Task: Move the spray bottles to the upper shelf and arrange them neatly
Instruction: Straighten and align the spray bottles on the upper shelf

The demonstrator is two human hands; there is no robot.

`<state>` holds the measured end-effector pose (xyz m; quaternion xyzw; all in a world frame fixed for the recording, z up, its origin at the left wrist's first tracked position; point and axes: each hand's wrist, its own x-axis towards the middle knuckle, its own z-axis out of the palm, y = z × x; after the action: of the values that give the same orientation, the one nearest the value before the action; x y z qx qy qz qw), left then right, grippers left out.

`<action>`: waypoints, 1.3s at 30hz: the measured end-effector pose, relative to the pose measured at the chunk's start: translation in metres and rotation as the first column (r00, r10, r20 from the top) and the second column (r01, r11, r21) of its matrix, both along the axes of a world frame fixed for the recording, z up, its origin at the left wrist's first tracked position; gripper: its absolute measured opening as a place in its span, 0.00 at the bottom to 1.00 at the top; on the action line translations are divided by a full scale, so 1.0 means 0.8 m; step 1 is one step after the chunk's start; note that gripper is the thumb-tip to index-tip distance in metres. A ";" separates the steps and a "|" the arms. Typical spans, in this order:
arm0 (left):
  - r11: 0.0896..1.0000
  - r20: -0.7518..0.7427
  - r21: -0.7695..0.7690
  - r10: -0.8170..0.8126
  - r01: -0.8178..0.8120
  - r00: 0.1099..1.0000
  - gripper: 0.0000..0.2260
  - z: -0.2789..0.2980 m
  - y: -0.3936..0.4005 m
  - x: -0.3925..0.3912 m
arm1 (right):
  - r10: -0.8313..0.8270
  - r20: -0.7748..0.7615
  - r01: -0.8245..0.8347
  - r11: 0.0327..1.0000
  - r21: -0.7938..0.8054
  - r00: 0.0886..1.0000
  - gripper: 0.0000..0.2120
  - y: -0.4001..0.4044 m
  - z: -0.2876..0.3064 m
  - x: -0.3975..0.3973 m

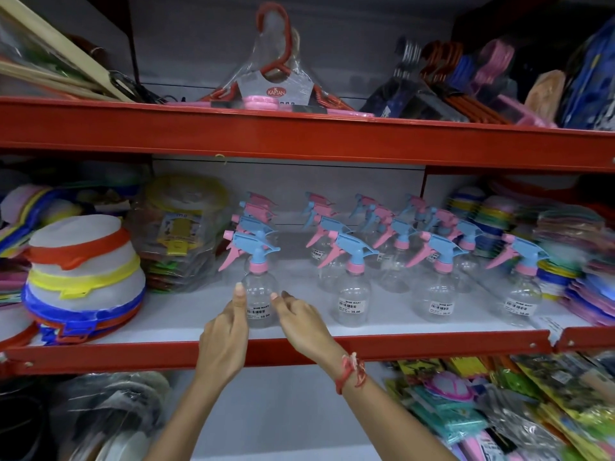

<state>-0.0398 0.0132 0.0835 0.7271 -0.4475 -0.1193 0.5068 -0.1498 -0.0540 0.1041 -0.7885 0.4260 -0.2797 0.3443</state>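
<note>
1. Your left hand [223, 334] and right hand [301, 322] flank the front-left spray bottle [259, 294], each grip spread, fingertips at its sides
2. The bottles stand in rows on the white shelf [173, 324], below the hangers [276, 78]

The clear plastic spray bottles [353, 294] carry blue trigger heads, pink levers and collars, and white barcode labels. The metal shelf [432, 342] has red edges and a white deck. A red thread band [351, 372] circles one wrist.
</note>
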 end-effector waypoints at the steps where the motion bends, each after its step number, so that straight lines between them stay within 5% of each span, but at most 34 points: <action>1: 1.000 0.013 -0.021 0.011 -0.011 1.000 0.38 -0.001 0.001 -0.002 | -0.006 0.012 0.006 1.000 -0.005 1.000 0.26 0.003 0.001 -0.002; 8: 0.884 0.114 -0.461 0.145 -0.077 0.983 0.29 -0.008 0.000 -0.036 | -0.162 0.328 0.229 0.957 -0.177 0.931 0.13 0.010 -0.002 -0.066; 14: 0.932 0.013 -0.359 -0.046 0.048 0.999 0.31 -0.006 -0.037 -0.079 | -0.326 0.418 0.428 0.887 -0.175 0.848 0.10 -0.018 -0.005 -0.137; 22: 0.956 -0.132 -0.062 -0.294 0.288 0.947 0.29 -0.001 -0.078 -0.123 | -0.345 0.090 0.352 0.934 -0.069 0.934 0.20 -0.058 -0.013 -0.162; 31: 0.970 -0.189 -0.068 -0.243 0.235 0.951 0.49 -0.003 -0.071 -0.114 | -0.275 0.070 0.280 0.958 -0.070 0.959 0.25 -0.051 -0.006 -0.144; 39: 0.979 -0.163 -0.099 -0.192 0.177 0.968 0.47 -0.006 -0.073 -0.121 | -0.247 0.077 0.253 0.963 -0.091 0.966 0.23 -0.058 -0.015 -0.147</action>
<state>-0.1363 -0.0448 0.0791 0.6474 -0.4724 -0.2094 0.5602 -0.2671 -0.1004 0.0923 -0.7352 0.4962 -0.3673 0.2799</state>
